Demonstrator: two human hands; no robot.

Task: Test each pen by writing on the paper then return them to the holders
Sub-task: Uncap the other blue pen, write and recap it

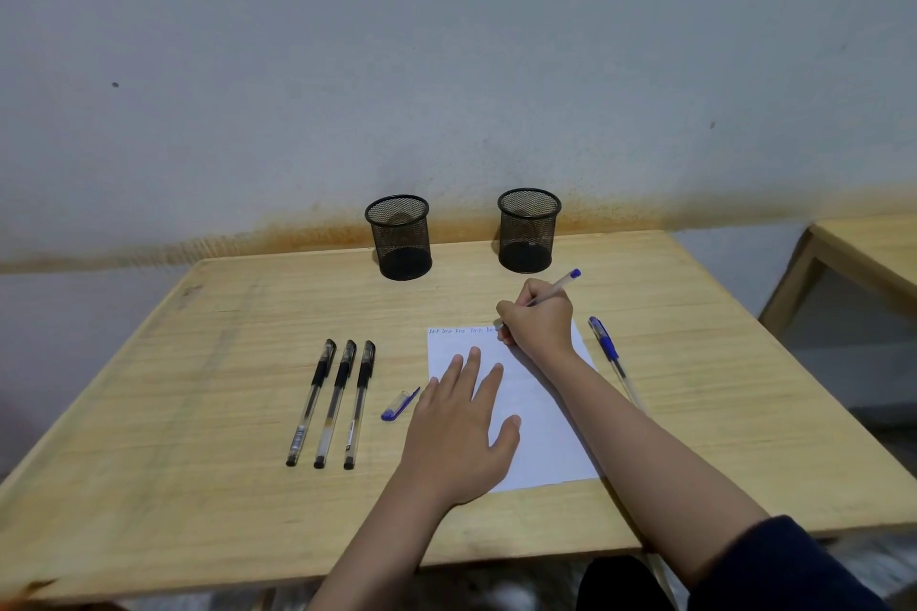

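Observation:
A white sheet of paper (541,417) lies on the wooden table (198,412), with a row of small written words along its top edge. My right hand (538,320) grips a blue pen (560,284), its tip down at the paper's top right. My left hand (461,427) lies flat on the paper with fingers spread. Three black capped pens (337,402) lie side by side left of the paper. A loose blue cap (398,405) lies between them and my left hand. Another blue capped pen (613,357) lies right of the paper. Two black mesh holders (399,238) (527,231) stand empty at the table's back.
A grey wall rises directly behind the table. A second wooden table (863,253) stands at the right, separated by a gap. The near table edge runs just below my forearms.

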